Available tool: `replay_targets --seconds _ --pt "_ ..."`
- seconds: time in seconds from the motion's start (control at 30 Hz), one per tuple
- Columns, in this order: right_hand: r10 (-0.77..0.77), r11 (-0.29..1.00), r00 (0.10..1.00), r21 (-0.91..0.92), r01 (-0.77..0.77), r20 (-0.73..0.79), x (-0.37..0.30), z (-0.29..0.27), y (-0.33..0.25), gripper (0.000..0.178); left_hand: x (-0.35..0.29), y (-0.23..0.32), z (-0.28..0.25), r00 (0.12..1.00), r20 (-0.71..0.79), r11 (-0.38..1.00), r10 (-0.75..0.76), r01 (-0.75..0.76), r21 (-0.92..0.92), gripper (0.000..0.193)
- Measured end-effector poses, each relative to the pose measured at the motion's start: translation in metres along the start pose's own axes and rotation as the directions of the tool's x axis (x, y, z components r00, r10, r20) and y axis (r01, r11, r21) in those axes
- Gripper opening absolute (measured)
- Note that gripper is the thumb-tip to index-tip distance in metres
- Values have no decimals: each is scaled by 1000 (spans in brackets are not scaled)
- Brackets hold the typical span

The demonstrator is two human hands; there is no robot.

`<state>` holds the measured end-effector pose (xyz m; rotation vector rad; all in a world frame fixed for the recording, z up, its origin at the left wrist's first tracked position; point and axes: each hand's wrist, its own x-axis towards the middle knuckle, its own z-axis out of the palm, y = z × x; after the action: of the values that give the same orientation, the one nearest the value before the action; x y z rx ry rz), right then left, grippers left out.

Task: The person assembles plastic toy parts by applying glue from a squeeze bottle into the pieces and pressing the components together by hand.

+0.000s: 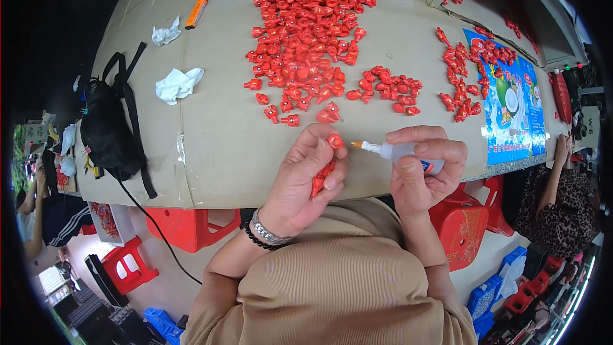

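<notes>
On the tan table (220, 153), a heap of small red pieces (306, 25), a black bag (110, 131), crumpled tissues (179, 85), an orange thing (196, 13) and a blue sheet (513, 112) are laid.

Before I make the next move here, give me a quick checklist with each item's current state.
1. Left hand gripping a red piece at its fingertips: ok.
2. Right hand holding the squeeze bottle: ok.
3. Bottle's orange tip pointing toward that red piece: ok.
4. Tip touching the piece: not ok, a gap shows.
5. Liquid at the tip: cannot tell, too small.
6. Crumpled tissue on the table, away from both hands: ok.
</notes>
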<state>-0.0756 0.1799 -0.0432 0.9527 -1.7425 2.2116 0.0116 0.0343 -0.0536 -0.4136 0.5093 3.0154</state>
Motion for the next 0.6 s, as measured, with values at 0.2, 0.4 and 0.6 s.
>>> replay_targets --seconds 0.2,0.4,0.6 --pt "-3 1000 1000 0 3 -1 -2 0 1 25 -1 1 3 1000 -22 999 8 -7 49 15" --pt "-62 997 998 -42 63 28 -2 0 4 26 -1 1 2 1000 -5 999 1 -1 43 16" --pt "-77 997 997 27 77 -1 -2 1 7 22 -1 1 1 1000 -5 999 -7 7 48 15"
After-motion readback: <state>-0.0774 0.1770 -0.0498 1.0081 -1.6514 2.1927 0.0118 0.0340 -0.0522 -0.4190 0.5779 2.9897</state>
